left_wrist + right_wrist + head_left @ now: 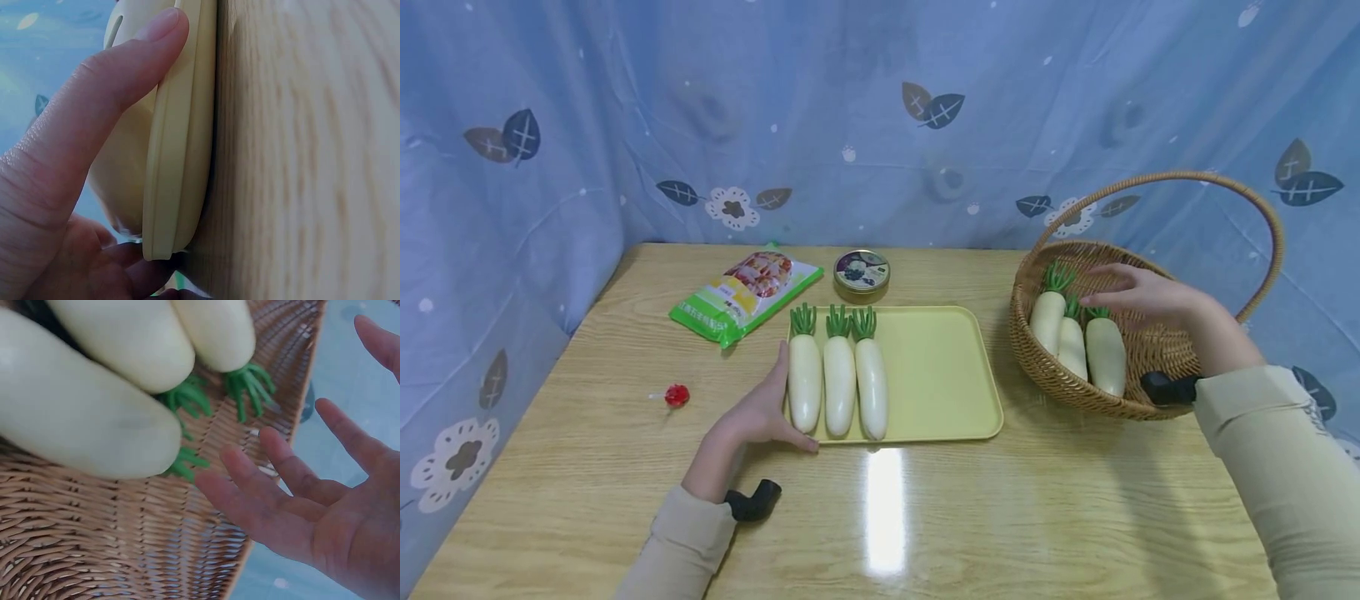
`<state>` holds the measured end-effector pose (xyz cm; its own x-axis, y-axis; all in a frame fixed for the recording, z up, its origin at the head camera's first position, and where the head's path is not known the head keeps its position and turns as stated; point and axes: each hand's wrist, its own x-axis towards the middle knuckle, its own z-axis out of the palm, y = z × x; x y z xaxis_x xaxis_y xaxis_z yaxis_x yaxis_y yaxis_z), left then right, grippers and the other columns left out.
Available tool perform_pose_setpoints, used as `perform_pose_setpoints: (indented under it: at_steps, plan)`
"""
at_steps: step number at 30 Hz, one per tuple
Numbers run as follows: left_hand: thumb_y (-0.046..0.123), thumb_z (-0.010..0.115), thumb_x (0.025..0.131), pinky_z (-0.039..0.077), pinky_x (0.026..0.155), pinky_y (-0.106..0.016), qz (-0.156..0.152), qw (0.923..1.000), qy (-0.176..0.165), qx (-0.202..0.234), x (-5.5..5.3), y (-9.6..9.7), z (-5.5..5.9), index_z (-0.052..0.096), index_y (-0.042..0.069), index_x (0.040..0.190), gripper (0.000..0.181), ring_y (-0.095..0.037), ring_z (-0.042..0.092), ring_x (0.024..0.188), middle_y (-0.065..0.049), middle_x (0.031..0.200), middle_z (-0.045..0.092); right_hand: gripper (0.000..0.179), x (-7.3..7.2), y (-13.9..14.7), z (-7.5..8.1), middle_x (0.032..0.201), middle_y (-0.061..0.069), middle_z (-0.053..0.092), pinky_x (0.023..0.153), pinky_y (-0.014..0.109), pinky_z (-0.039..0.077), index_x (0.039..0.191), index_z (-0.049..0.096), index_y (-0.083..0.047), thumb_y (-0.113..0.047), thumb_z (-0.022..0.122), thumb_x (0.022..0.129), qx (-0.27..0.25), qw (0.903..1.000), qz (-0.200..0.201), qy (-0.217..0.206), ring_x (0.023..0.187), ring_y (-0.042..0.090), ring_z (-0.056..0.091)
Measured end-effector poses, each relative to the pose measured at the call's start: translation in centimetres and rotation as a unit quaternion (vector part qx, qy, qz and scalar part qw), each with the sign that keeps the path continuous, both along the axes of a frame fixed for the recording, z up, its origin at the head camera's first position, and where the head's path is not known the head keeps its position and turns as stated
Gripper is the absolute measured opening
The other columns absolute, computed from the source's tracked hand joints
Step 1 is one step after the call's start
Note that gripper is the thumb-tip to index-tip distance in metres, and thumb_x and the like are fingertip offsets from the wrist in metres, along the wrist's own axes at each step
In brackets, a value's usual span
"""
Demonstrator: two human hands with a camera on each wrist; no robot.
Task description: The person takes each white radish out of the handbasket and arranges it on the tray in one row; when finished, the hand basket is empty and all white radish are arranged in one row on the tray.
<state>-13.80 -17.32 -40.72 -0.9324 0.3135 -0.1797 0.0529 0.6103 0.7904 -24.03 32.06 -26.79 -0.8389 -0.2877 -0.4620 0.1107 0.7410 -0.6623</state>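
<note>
Three white radishes with green tops, one of them the leftmost radish [805,383], lie side by side on the left half of a yellow tray [936,375]. My left hand [758,412] holds the tray's near left corner, its thumb against the rim [169,137] and its other fingers along the left side. Over the wicker basket [1157,354] on the right hovers my right hand [1150,296], fingers spread and holding nothing. Below it are three more white radishes, among them a thick radish [81,400], their green tops close to my fingertips.
Behind the tray stand a round tin [861,275] and a green and white food packet [748,293]. A red lollipop [677,396] lies on the left of the wooden table [1000,517]. The basket's tall handle [1180,176] arches above it. A blue curtain [850,108] hangs behind.
</note>
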Motion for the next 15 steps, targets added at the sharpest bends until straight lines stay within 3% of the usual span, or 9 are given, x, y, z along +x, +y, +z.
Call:
perform_pose_setpoints:
  at_steps: [15]
  plan:
    - [0.032,0.092,0.044,0.011,0.109,-0.048,-0.001,1.0,0.002,0.006,-0.1,0.1,0.0,-0.022,0.002,0.141,0.152,-0.035,0.0,0.136,-0.021,0.149,-0.01,0.093,-1.6,2.0,-2.7,0.139,0.041,0.0,0.086,0.056,0.043,0.145,-0.003,-0.002,-0.044,0.057,0.087,0.024,0.9977,-0.03,-0.056,0.124,0.057,0.015]
